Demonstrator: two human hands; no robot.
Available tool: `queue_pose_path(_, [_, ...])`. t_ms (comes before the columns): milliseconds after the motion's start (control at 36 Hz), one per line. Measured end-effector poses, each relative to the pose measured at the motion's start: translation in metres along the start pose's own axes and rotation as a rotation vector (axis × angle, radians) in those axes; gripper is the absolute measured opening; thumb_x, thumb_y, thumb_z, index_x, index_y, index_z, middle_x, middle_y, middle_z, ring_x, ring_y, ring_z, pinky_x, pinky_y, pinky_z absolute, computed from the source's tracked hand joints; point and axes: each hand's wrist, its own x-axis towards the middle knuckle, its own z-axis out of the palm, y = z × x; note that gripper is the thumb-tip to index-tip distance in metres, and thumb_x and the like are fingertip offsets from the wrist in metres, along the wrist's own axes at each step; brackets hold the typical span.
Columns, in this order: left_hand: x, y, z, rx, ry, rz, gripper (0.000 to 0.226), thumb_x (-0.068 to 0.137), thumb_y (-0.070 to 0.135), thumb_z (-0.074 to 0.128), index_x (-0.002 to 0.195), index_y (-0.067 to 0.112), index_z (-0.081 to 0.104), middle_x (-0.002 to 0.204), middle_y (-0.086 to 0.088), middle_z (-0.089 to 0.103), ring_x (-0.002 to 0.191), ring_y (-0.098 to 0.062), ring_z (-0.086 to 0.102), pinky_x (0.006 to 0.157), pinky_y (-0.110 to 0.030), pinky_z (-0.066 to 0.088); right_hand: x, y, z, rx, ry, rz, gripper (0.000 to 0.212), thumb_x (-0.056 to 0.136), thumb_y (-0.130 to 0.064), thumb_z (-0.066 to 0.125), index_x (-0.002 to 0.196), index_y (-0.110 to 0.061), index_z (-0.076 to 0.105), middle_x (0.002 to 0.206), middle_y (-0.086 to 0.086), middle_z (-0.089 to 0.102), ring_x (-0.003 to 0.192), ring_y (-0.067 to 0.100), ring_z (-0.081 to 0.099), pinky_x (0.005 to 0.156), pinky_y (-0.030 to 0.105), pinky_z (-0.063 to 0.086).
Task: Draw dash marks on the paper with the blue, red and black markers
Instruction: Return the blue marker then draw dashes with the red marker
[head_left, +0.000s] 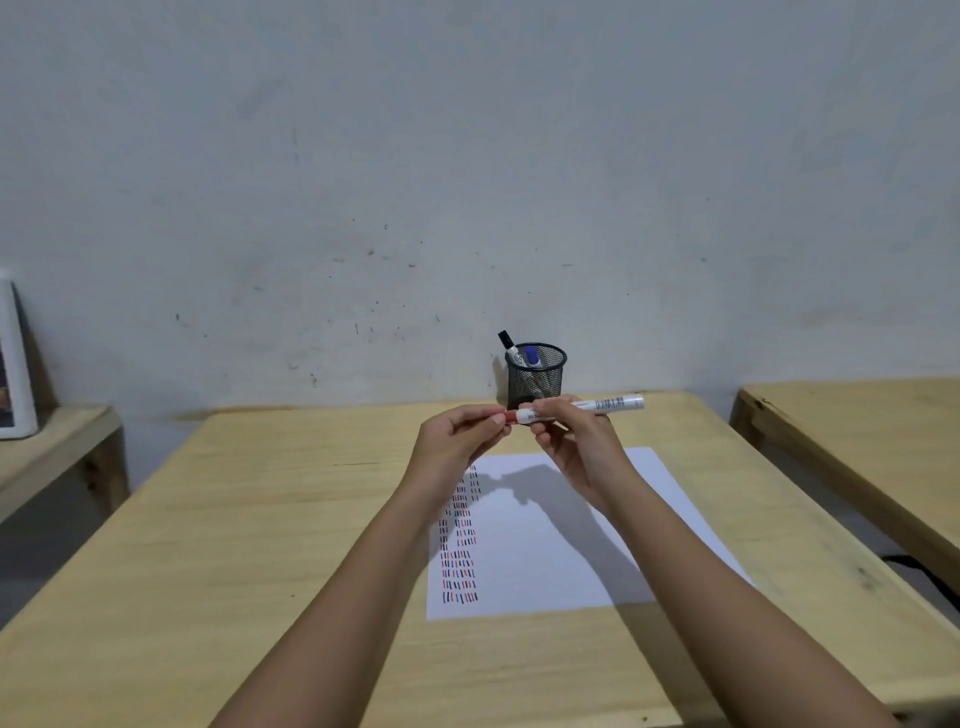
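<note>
Above the paper (561, 525), red marker (582, 408) lies left-right: left hand (457, 434) pinches cap end, right hand (576, 447) clamps barrel.

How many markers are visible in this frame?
3. The red marker is held in both hands above the table; the black marker and the blue marker stand in the mesh cup. More could be hidden inside the cup.

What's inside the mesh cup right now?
The mesh cup holds a black-capped marker and a blue-capped marker, caps up. Their lower ends are obscured by mesh and hands.
</note>
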Motion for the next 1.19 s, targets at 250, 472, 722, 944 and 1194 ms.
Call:
queue_pose_path(250, [-0.014, 0.017, 0.004, 0.171, -0.067, 0.06, 0.014, 0.083, -0.002, 0.063, 0.095, 0.0, 0.07, 0.085, -0.007, 0.073, 0.077, -0.013, 0.071, 0.077, -0.016, 0.055, -0.007, -0.009, 0.006, -0.111, -0.088, -0.068, 0.008, 0.083, 0.003, 0.06, 0.077, 0.0, 0.063, 0.063, 0.008, 0.06, 0.047, 0.007, 0.052, 0.047, 0.012, 0.046])
queue_pose_path(472, [-0.019, 0.031, 0.002, 0.071, 0.029, 0.071, 0.016, 0.082, -0.002, 0.064, 0.097, -0.002, 0.069, 0.088, -0.011, 0.073, 0.076, -0.013, 0.071, 0.082, -0.019, 0.056, -0.016, -0.015, 0.007, 0.04, -0.046, -0.035, 0.004, 0.088, -0.009, 0.059, 0.089, -0.007, 0.062, 0.071, 0.002, 0.057, 0.063, 0.008, 0.055, 0.056, 0.013, 0.05])
queue_pose_path(722, [-0.003, 0.04, -0.005, -0.081, 0.098, 0.08, 0.016, 0.082, -0.003, 0.062, 0.098, -0.001, 0.066, 0.079, -0.007, 0.076, 0.076, -0.014, 0.072, 0.074, -0.016, 0.057, -0.01, -0.031, -0.026, -0.204, -0.089, -0.11, 0.013, 0.079, 0.001, 0.065, 0.074, -0.011, 0.067, 0.066, 0.001, 0.064, 0.065, 0.016, 0.06, 0.065, 0.017, 0.051])
queue_pose_path(944, [0.033, 0.05, 0.013, 0.135, 0.069, 0.165, 0.015, 0.081, 0.003, 0.067, 0.096, 0.005, 0.069, 0.085, -0.013, 0.072, 0.086, -0.021, 0.068, 0.088, -0.026, 0.055, 0.007, -0.034, -0.026, -0.762, -0.187, -0.183, 0.015, 0.079, 0.001, 0.067, 0.09, -0.009, 0.065, 0.078, 0.007, 0.067, 0.06, 0.004, 0.063, 0.052, 0.01, 0.043])
queue_pose_path(1194, [0.078, 0.05, 0.039, 0.499, -0.065, 0.267, 0.015, 0.081, 0.012, 0.07, 0.095, 0.013, 0.072, 0.088, -0.007, 0.073, 0.084, -0.012, 0.068, 0.078, -0.016, 0.051, 0.048, -0.032, -0.025, -0.848, -0.181, -0.249, 0.01, 0.082, -0.01, 0.067, 0.089, -0.017, 0.064, 0.076, 0.001, 0.068, 0.073, 0.012, 0.069, 0.064, 0.012, 0.048])
